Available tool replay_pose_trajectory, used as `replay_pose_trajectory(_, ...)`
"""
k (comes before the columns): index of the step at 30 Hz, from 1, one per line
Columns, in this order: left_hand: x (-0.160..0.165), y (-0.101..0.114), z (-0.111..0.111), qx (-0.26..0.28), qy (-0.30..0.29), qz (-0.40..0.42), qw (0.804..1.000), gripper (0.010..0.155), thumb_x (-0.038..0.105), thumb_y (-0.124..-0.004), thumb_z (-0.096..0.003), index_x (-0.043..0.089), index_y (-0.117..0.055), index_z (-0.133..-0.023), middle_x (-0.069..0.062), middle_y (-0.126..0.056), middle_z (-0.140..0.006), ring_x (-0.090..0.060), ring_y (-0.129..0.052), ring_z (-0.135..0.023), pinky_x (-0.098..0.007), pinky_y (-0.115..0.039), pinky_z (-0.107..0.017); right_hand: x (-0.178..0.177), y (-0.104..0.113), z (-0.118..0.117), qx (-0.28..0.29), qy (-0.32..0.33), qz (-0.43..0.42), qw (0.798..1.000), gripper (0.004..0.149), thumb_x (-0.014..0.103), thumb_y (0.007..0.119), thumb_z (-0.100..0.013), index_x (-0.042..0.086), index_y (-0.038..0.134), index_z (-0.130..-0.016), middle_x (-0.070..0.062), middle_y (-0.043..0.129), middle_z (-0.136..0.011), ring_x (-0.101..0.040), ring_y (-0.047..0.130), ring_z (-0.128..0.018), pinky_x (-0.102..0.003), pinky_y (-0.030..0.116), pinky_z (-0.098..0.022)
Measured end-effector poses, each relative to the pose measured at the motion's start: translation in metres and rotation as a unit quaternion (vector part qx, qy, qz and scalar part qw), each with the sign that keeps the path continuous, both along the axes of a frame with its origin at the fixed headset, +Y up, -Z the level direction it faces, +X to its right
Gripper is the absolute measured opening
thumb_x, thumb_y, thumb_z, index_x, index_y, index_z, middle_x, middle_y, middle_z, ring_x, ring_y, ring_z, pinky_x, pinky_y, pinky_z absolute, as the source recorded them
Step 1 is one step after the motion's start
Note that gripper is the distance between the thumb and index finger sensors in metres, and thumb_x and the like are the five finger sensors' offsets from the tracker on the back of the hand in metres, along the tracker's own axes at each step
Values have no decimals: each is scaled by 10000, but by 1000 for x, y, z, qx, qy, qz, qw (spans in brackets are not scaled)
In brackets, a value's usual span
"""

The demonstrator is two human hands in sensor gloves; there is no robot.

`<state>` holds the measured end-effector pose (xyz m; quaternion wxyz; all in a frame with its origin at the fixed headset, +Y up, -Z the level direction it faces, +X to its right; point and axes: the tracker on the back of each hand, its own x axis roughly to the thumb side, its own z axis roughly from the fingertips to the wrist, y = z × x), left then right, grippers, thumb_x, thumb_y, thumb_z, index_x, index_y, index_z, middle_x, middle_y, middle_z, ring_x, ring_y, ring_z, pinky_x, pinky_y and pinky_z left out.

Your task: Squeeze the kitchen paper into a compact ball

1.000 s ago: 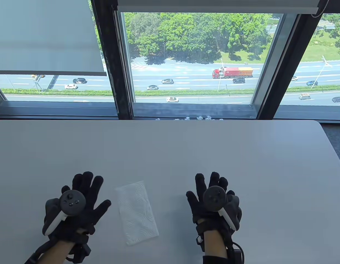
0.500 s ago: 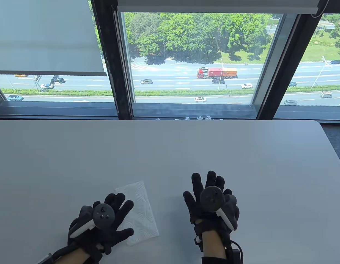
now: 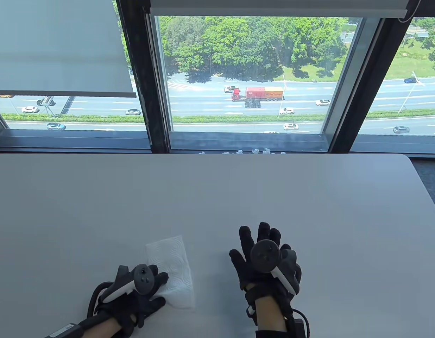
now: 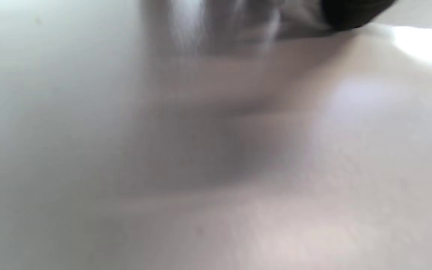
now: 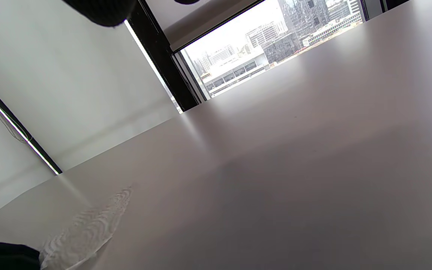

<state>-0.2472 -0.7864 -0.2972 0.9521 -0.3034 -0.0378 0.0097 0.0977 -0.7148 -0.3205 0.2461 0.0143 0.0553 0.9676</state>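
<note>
Paper lies flat on bench, near front edge, left of centre. Left hand rests on paper's near-left part, fingers curled over its edge; can't tell if they grip it. Right hand flat on bench w/ fingers spread, holding nothing, well apart from paper. Left wrist view blurred. Right wrist view shows paper low at left.

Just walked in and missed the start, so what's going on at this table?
A person in black sensor gloves is starting to crumple a sheet of kitchen paper. The left hand rests on the sheet's near left part, fingers curled over it; the paper is still mostly flat. The right hand lies spread on the white table, apart from the paper.
</note>
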Motion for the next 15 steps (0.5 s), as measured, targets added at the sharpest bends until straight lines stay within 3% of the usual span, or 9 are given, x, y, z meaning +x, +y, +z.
replay_pose_trajectory(1,1,4,0,15,-2,-10,1000,473,600,-613,-619,642,-390,-1035,386,-339,-1136,119,-247,-1206,-397,-211,-1030,-1,-1,0,-2,1,2,1000,715,633,527,-582,359,204,-1159,-136,-34,-1117,-468,-29,-1013,-707,118,-629)
replay_pose_trajectory(3,2,9,0,34,-14,-14,999,437,550,-648,-625,589,-473,-1023,327,-535,-1059,93,-435,-1155,-407,-276,-1028,-2,-2,-1,-6,5,6,1000,714,632,527,-583,359,207,-1160,-135,-33,-1118,-467,-29,-1014,-707,117,-629)
replay_pose_trajectory(5,0,15,-1,40,-11,5,999,435,538,-657,-614,582,-492,-1015,316,-575,-1041,80,-482,-1143,-417,-299,-1024,-4,-3,-1,-8,7,11,1000,714,632,529,-582,361,207,-1159,-136,-32,-1118,-467,-27,-1014,-708,118,-629)
replay_pose_trajectory(8,-10,49,-2,103,4,63,993,433,533,-666,-607,570,-511,-1010,305,-598,-1028,71,-512,-1130,-429,-311,-1017,-5,-4,-1,-9,13,5,1000,724,641,536,-578,361,209,-1160,-137,-30,-1119,-470,-26,-1015,-710,119,-629)
replay_pose_trajectory(10,-16,83,3,161,1,137,977,433,525,-690,-599,549,-545,-1006,281,-640,-1012,44,-566,-1110,-453,-350,-1001,-12,3,1,-2,43,-59,997,807,697,554,-559,327,167,-1162,-173,-38,-1111,-512,-6,-1007,-726,163,-630)
replay_pose_trajectory(11,-19,104,7,199,-13,187,962,432,514,-705,-594,531,-571,-1004,264,-665,-1004,21,-591,-1101,-467,-373,-989,-22,8,2,-8,93,-196,976,878,734,573,-548,288,134,-1164,-209,-40,-1101,-547,11,-997,-740,200,-626)
replay_pose_trajectory(12,-18,121,10,228,-16,224,947,433,496,-732,-586,512,-607,-1000,238,-705,-989,-6,-638,-1080,-479,-406,-977,-39,13,3,-22,144,-353,924,924,747,617,-545,276,125,-1169,-226,-51,-1096,-575,21,-994,-758,213,-621)
replay_pose_trajectory(13,-15,134,11,240,-19,236,941,433,488,-746,-583,504,-624,-998,225,-725,-981,-20,-659,-1070,-484,-423,-971,-58,19,2,-40,185,-459,868,954,750,649,-538,280,110,-1169,-224,-61,-1095,-584,41,-1002,-763,235,-630)
replay_pose_trajectory(15,-6,158,15,259,-28,230,938,437,509,-738,-583,531,-607,-1000,251,-721,-987,6,-653,-1080,-464,-415,-986,-91,34,-2,-98,253,-548,791,1043,741,697,-525,268,-2,-1137,-231,-115,-1061,-604,55,-999,-767,262,-642)
